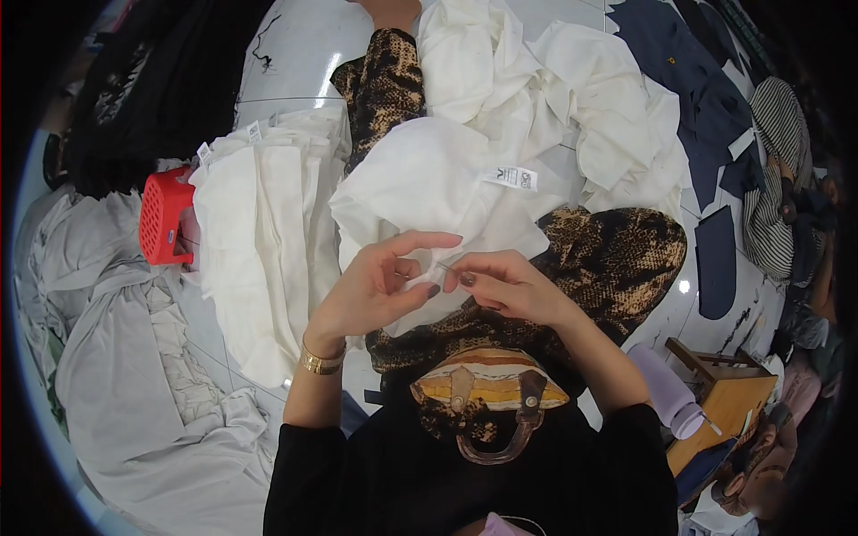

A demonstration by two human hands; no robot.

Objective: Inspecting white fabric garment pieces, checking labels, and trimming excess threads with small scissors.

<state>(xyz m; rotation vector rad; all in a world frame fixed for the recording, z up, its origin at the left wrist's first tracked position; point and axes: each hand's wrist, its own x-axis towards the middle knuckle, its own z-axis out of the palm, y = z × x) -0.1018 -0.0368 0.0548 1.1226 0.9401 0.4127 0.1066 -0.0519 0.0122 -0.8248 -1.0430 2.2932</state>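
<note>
A white garment [420, 174] with a white label [511, 178] lies across my patterned trouser legs. Above its near edge is my left hand [380, 281], its thumb and forefinger spread apart and the other fingers curled. My right hand [505, 284] is closed in a pinch, close to the left fingertips. From that pinch a thin, shiny, needle-like piece [444, 266] points toward my left hand; its exact kind is too small to make out. Between the hands, a fold of the white cloth shows just behind the fingertips.
To the left stands a stack of white garments [268, 232], beside a red plastic stool [164, 219] and grey cloth [161, 384]. More white cloth [608, 116] is heaped ahead. Dark blue pieces [684, 89] lie at the right, near a wooden box [728, 402] and a lilac bottle [666, 393].
</note>
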